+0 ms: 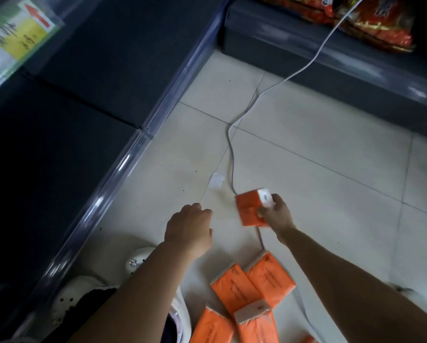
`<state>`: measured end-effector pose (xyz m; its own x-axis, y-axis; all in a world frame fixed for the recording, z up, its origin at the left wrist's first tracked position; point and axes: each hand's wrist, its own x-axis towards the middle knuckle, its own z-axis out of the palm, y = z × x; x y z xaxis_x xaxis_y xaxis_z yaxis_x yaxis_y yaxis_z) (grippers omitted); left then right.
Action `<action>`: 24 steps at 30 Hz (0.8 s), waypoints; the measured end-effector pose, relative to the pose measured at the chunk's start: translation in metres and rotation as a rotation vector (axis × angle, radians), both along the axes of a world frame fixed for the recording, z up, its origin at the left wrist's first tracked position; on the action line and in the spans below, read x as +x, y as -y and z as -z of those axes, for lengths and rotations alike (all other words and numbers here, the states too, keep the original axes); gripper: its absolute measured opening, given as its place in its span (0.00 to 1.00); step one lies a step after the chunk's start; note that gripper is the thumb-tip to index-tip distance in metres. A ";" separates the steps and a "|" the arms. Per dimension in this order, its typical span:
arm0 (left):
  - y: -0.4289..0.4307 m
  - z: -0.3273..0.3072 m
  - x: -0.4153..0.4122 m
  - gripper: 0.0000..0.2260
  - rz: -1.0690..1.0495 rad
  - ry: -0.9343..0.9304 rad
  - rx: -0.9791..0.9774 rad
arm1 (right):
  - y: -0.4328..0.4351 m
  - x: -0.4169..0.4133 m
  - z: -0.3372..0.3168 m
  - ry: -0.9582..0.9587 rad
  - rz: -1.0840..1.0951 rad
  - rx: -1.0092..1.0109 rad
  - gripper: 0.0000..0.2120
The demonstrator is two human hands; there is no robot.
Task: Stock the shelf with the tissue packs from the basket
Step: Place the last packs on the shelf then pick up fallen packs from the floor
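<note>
Gripping one orange tissue pack (250, 209) in the right hand (278, 214), thumb on the near face and fingers round the white end, over the tiled floor (331, 149) near its middle. Holding nothing in the left hand (189, 231): palm down, fingers loosely curled under, just left of the held pack and apart from it.

More tissue packs (237, 290) lying in a loose heap on the floor near its lower edge, between the two forearms, some overlapping, four of them plainly seen.

Along the left edge of the floor, a dark shelf (84, 82) with a clear plastic strip (138, 144) on its front edge. At the upper left corner, a blurred label (17, 38) with a red arrow.

Running across the floor from the upper right, a white cable (232, 154), passing behind the held pack. Just left of the cable, a small white paper scrap (216, 180).

At the upper right, a second shelf (306, 50) carrying red-orange bags (370, 28). At the lower left, white shoes (138, 261), close to the plastic strip.
</note>
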<state>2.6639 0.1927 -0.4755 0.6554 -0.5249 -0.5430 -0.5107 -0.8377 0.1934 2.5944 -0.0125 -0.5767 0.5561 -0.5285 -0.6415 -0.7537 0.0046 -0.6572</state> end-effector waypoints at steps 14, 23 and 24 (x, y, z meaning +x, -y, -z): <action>0.009 -0.022 0.018 0.22 -0.750 -0.538 -0.494 | -0.010 -0.002 -0.051 0.179 -0.057 0.905 0.22; -0.002 -0.014 0.012 0.20 -0.599 -0.448 -0.359 | -0.024 -0.107 0.035 -0.774 -0.501 -0.203 0.37; -0.002 -0.015 0.011 0.21 -0.591 -0.441 -0.355 | -0.028 -0.114 0.039 -0.807 -0.451 -0.205 0.38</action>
